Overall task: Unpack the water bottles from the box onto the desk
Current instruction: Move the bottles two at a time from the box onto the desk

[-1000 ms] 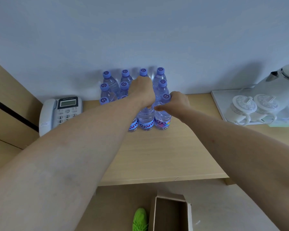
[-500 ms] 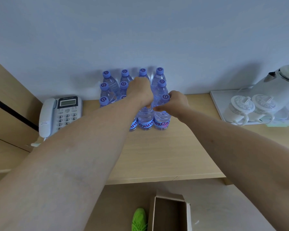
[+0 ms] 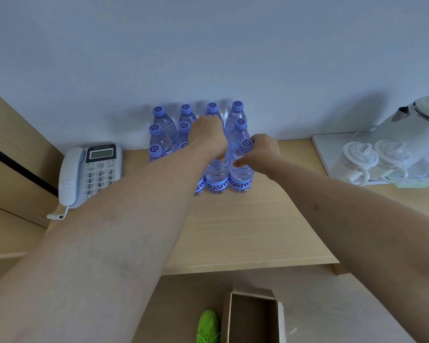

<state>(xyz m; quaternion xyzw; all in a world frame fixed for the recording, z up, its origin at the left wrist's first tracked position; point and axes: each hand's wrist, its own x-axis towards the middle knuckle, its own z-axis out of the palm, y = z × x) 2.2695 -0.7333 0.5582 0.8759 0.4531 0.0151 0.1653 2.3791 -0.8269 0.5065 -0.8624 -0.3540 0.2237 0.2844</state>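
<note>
Right hand (image 3: 263,152) turned front-right bottle (image 3: 241,174); its label, previously mixed colours, read blue lettering toward camera. Left hand (image 3: 208,137) barely shifted.

Clear glossy plastic water bottles (image 3: 240,174) are standing on the matt wood-grain desk (image 3: 245,226); at six o'clock, a brown cardboard box (image 3: 254,315) is sitting.

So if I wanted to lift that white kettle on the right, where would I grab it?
The kettle stands upright on the tray, spout pointing left toward the bottles. Its handle is cut off at the right edge, so probably reach from the right and wrap your fingers around it there.
</note>
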